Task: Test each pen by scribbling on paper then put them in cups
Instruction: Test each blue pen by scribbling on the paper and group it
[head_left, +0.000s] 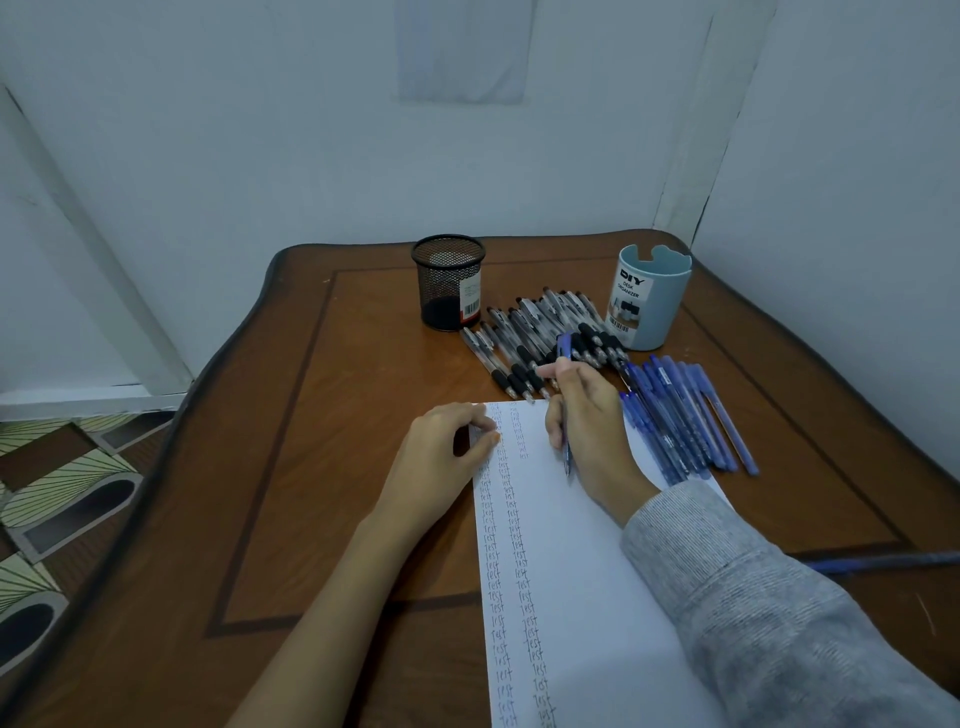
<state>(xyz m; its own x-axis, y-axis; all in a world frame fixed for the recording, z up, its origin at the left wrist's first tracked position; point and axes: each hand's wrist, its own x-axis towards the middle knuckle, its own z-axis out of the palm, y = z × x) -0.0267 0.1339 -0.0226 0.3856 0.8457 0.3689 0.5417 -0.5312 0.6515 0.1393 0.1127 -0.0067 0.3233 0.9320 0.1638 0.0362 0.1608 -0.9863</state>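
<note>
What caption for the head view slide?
Right hand holds a blue pen to the paper, left hand on its corner; more pens lie by two cups.

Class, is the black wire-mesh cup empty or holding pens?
Empty: no pen rises above the rim of the black wire-mesh cup, and its mesh shows only a dark base.

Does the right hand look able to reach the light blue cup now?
Likely yes: the right hand, holding a blue pen, sits near the light blue cup; only flat-lying black pens lie between.
</note>
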